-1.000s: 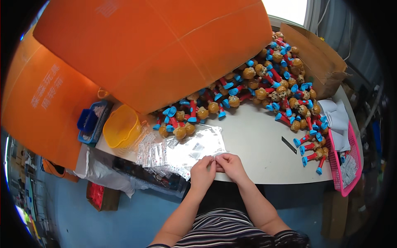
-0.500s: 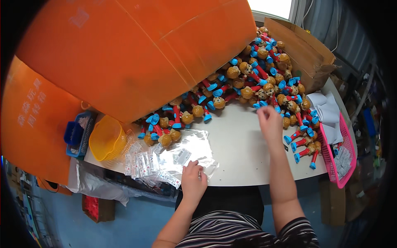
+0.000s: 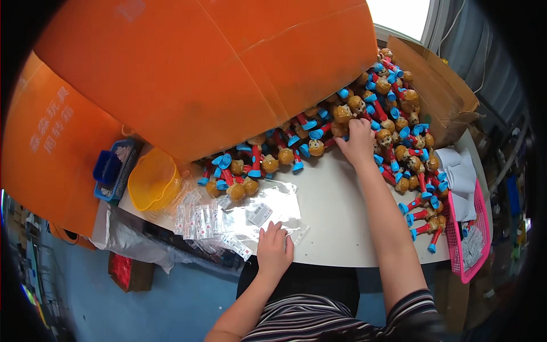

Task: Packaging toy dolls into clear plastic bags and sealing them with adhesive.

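A heap of toy figures (image 3: 393, 142) with brown round heads, red bodies and blue bases spreads over the back and right of the table. My right hand (image 3: 359, 142) reaches into its front edge, its fingers curled round the brown head of a toy figure (image 3: 340, 130); part of the grip is hidden. Nearer to me, my left hand (image 3: 274, 249) lies flat with fingers apart at the edge of a clear plastic bag (image 3: 288, 206). A white label (image 3: 260, 214) shows on the bag. Small printed sachets (image 3: 199, 221) lie in a stack left of it.
Orange panels (image 3: 199, 68) stand over the back and left. A yellow basket (image 3: 152, 179) and a blue bin (image 3: 111, 174) sit at the left. A pink basket (image 3: 454, 233) with white sheets (image 3: 457, 179) is at the right, near a cardboard box (image 3: 436, 85).
My right hand has gone from above the bare tabletop forward and left into the heap. My left hand has stayed by the bag, its fingers now straighter. The whole view has shifted slightly.
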